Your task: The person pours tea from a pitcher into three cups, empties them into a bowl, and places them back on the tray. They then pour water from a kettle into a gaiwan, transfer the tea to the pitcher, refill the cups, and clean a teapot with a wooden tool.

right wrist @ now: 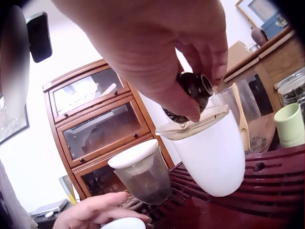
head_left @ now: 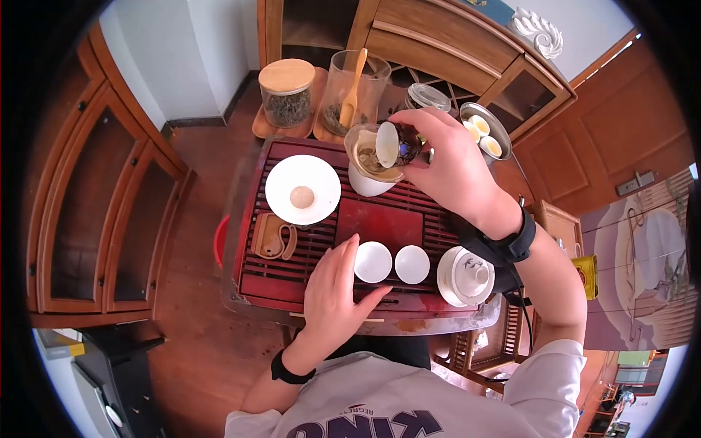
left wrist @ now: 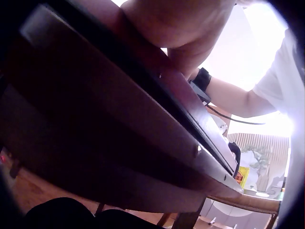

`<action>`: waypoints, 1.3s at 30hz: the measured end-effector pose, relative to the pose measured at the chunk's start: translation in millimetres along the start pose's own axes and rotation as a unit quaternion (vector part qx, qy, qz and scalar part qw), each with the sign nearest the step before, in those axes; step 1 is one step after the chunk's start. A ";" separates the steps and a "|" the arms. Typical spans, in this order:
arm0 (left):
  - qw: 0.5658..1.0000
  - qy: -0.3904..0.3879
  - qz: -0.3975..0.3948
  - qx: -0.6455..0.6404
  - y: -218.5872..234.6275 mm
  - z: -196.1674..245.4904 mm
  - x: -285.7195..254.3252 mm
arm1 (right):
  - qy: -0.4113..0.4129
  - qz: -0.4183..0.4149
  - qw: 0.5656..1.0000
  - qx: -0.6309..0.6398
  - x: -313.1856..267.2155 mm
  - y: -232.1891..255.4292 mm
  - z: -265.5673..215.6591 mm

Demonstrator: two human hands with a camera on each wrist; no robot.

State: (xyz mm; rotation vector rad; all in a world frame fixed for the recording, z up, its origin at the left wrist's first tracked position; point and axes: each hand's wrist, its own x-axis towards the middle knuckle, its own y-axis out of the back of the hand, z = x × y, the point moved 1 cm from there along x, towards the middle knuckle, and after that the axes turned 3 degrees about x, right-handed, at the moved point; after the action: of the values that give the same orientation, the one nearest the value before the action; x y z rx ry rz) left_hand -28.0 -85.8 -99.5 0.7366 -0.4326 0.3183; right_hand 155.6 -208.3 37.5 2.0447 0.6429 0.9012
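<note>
In the head view my right hand (head_left: pixel 456 164) holds a small dark vessel (head_left: pixel 412 142) with a pale inside, tipped over a paper-like liner (head_left: pixel 371 157) in a white cup (head_left: pixel 371 184). The right wrist view has the dark vessel (right wrist: pixel 194 90) at the mouth of the tall white cup (right wrist: pixel 212 160), fingers curled round it. My left hand (head_left: pixel 332 299) lies at the tray's front with extended fingers and thumb beside a small white cup (head_left: pixel 373 262); contact is unclear. A second small cup (head_left: pixel 412 264) stands to the right.
On the slatted tray (head_left: pixel 380 223) are a white bowl (head_left: pixel 285 193), a wooden piece (head_left: pixel 268 237) and a lidded white pot (head_left: pixel 465 277). Behind are a wooden-lidded jar (head_left: pixel 287 98), a glass with a wooden scoop (head_left: pixel 352 98) and a bowl of halved eggs (head_left: pixel 499 146).
</note>
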 end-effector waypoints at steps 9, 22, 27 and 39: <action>1.000 -0.009 0.004 0.004 0.5 0.0 0.6 | 0.233 0.020 0.933 -0.274 -2.8 3.5 -15.7; 0.942 -0.039 0.088 -0.321 7.5 -12.3 -20.3 | -0.031 0.112 0.985 0.131 -108.0 9.9 -82.0; 0.929 -0.024 0.001 -0.370 30.3 8.2 -26.6 | -0.141 0.149 0.948 0.245 -157.8 -52.3 -97.7; 0.945 0.111 -0.120 -0.282 54.7 0.4 -25.5 | -0.102 0.163 0.944 0.269 -166.8 -98.0 -99.4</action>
State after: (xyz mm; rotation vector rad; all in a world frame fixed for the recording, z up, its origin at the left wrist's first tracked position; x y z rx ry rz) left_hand -73.4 -51.1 -80.1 0.1827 -0.1966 0.0364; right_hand -37.1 -223.5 -62.3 2.7565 0.4745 0.7279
